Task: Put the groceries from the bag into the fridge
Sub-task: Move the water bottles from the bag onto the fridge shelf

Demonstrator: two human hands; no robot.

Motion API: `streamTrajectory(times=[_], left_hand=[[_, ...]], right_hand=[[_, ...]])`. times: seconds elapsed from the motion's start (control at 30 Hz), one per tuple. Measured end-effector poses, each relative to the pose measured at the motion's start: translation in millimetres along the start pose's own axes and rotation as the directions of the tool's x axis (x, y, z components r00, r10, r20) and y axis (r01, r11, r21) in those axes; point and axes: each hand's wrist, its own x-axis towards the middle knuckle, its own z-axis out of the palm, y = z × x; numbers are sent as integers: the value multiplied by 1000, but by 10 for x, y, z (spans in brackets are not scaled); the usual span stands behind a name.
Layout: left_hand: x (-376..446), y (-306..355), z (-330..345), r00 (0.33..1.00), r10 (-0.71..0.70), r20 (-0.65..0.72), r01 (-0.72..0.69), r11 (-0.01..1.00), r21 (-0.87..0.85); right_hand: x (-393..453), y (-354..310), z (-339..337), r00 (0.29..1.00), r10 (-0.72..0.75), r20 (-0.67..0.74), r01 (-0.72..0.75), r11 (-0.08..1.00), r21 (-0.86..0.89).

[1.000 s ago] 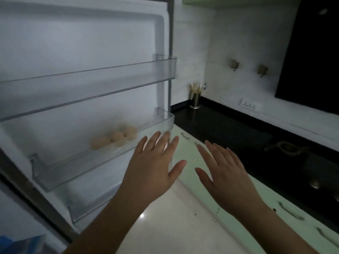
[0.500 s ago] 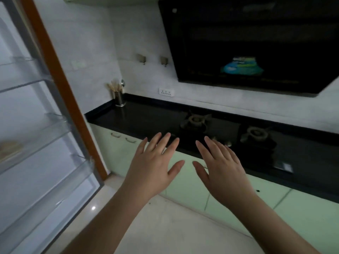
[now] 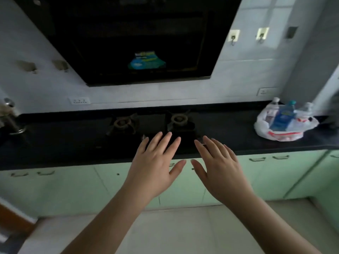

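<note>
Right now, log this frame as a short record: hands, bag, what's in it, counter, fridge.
left hand: open, fingers spread, holds nothing
right hand: open, fingers spread, holds nothing
grocery bag: white plastic, on the black counter, far right, untouched
bag contents: blue bottle, two clear bottles with pale caps
gas stove: two burners, just beyond the hands
fridge: not in view

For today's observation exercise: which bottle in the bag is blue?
The middle bottle with the teal cap in the white plastic bag; both neighbours are clear.
</note>
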Motion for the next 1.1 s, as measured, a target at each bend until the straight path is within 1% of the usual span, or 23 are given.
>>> streamTrajectory(times=[0.13, 0.27, 0.5, 0.63, 0.8, 0.97, 1.1], left_hand=[[395, 127, 91, 993, 115, -9, -115, 992, -42], [747, 251, 122, 973, 224, -62, -229, 968, -99], [1226, 603, 276, 908, 407, -97, -418, 893, -167], [1458, 925, 376, 864, 491, -110, -504, 844, -185], [1755, 1480, 466, 815, 565, -131, -580, 791, -197], [2133, 2100, 527, 775, 616, -142, -632, 752, -190], [2423, 2643, 543, 774, 615, -151, -633, 753, -179]], right_hand=[[49, 275, -24, 992, 123, -7, -123, 991, -60], [79, 482, -78, 972, 235, -30, -236, 966, -103], [-47, 845, -145, 901, 428, -63, -433, 891, -140], [-192, 1095, -216, 851, 524, -25, -521, 840, -148], [-345, 1515, -257, 803, 596, -26, -594, 796, -118], [-444, 2113, -267, 772, 634, -48, -635, 766, -99], [-538, 2637, -226, 760, 648, -50, -650, 757, -64]])
